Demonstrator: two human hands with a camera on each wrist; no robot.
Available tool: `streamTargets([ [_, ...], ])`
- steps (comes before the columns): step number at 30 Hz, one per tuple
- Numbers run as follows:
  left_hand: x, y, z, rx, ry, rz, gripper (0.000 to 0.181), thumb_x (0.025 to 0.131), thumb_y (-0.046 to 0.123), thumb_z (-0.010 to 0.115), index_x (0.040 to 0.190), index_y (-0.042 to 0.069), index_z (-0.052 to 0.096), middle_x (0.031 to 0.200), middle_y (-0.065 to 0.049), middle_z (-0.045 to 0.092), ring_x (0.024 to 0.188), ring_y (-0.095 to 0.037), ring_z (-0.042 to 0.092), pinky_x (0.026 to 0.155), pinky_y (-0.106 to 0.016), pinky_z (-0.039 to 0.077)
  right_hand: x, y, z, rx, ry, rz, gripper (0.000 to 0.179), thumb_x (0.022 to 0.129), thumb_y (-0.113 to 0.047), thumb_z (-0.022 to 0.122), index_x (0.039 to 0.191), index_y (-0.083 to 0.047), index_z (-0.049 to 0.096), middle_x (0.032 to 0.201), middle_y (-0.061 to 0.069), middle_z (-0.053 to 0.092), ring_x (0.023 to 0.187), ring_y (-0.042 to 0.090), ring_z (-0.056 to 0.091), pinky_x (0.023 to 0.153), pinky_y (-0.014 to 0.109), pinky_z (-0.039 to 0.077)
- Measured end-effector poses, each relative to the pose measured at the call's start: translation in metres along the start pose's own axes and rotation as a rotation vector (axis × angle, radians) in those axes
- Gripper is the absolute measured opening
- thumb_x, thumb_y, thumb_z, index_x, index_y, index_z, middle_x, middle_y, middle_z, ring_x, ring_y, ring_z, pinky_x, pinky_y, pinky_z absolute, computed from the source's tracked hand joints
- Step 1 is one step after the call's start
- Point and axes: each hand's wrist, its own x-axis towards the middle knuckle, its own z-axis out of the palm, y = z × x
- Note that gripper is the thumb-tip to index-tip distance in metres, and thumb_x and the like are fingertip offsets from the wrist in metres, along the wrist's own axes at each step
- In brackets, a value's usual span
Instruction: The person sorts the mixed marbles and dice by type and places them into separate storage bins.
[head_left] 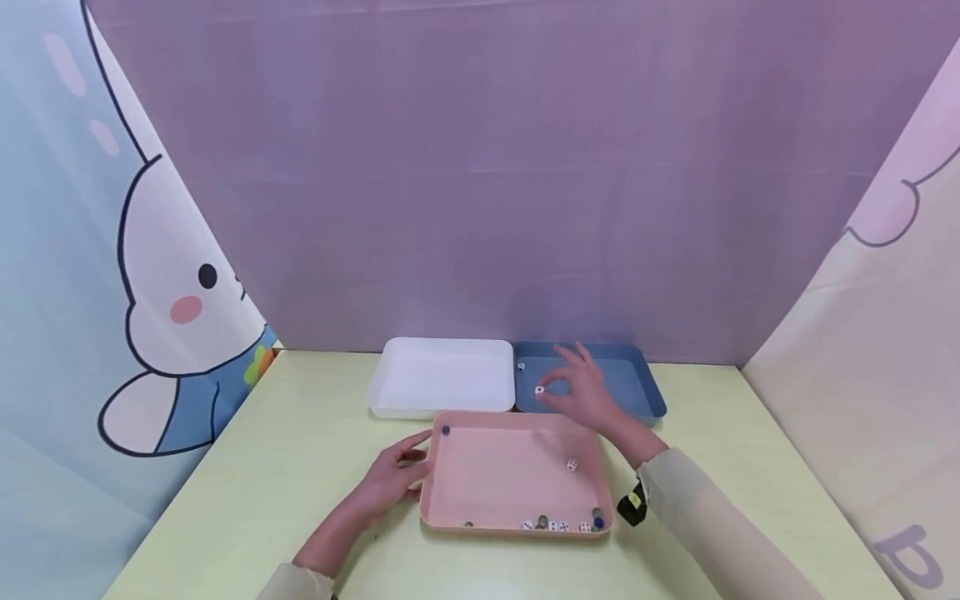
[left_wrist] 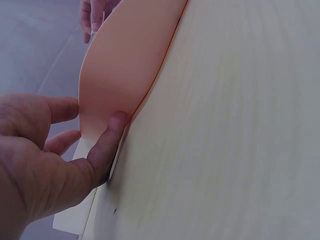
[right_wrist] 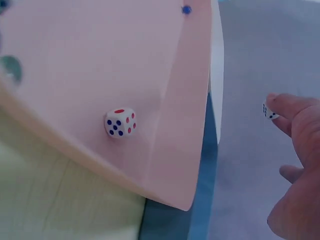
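Note:
My right hand (head_left: 585,396) pinches a white die (head_left: 539,390) between thumb and index finger above the blue tray (head_left: 630,379), the other fingers spread. The right wrist view also shows this pinched die (right_wrist: 270,110). Another die (head_left: 521,367) lies in the blue tray near its left wall. On the left, my left hand (head_left: 390,479) touches the side of the pink tray (head_left: 510,417), its thumb (left_wrist: 114,127) against the outer wall and fingertips at the rim. Inside the pink tray, a lone die (head_left: 572,465) sits right of centre; several dice and round beads line its near edge.
A white tray (head_left: 442,342) stands behind the pink one, side by side with the blue tray. One blue bead (head_left: 446,430) lies in the pink tray's far left corner. The pale table (head_left: 315,442) meets a purple cloth backdrop (head_left: 480,183), with printed cloths on both sides.

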Motion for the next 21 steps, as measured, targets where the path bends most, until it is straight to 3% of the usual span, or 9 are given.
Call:
streamTargets([
  [8, -0.001, 0.001, 0.000, 0.019, 0.006, 0.005, 0.054, 0.097, 0.008, 0.059, 0.148, 0.009, 0.041, 0.126, -0.025, 0.040, 0.099, -0.028, 0.052, 0.069, -0.040, 0.057, 0.016, 0.017, 0.008, 0.061, 0.069, 0.173, 0.013, 0.082, -0.023, 0.079, 0.088, -0.012, 0.076, 0.150, 0.026, 0.032, 0.138, 0.054, 0.014, 0.104, 0.073, 0.014],
  [16, 0.001, 0.001, 0.001, -0.011, -0.019, 0.007, 0.055, 0.097, 0.007, 0.058, 0.149, 0.008, 0.039, 0.129, -0.026, 0.039, 0.101, -0.029, 0.054, 0.073, -0.042, 0.057, 0.040, 0.027, 0.015, 0.062, 0.007, 0.404, 0.021, 0.088, -0.034, 0.072, 0.098, -0.016, 0.075, 0.153, 0.019, 0.031, 0.141, 0.046, 0.015, 0.103, 0.072, 0.015],
  [21, 0.000, 0.002, 0.001, -0.009, -0.005, 0.001, 0.055, 0.097, 0.006, 0.058, 0.148, 0.007, 0.040, 0.129, -0.026, 0.039, 0.101, -0.029, 0.053, 0.072, -0.042, 0.058, 0.054, 0.027, 0.022, 0.099, 0.043, 0.545, 0.026, 0.089, -0.037, 0.069, 0.102, -0.015, 0.074, 0.154, 0.018, 0.028, 0.142, 0.045, 0.010, 0.104, 0.071, 0.011],
])
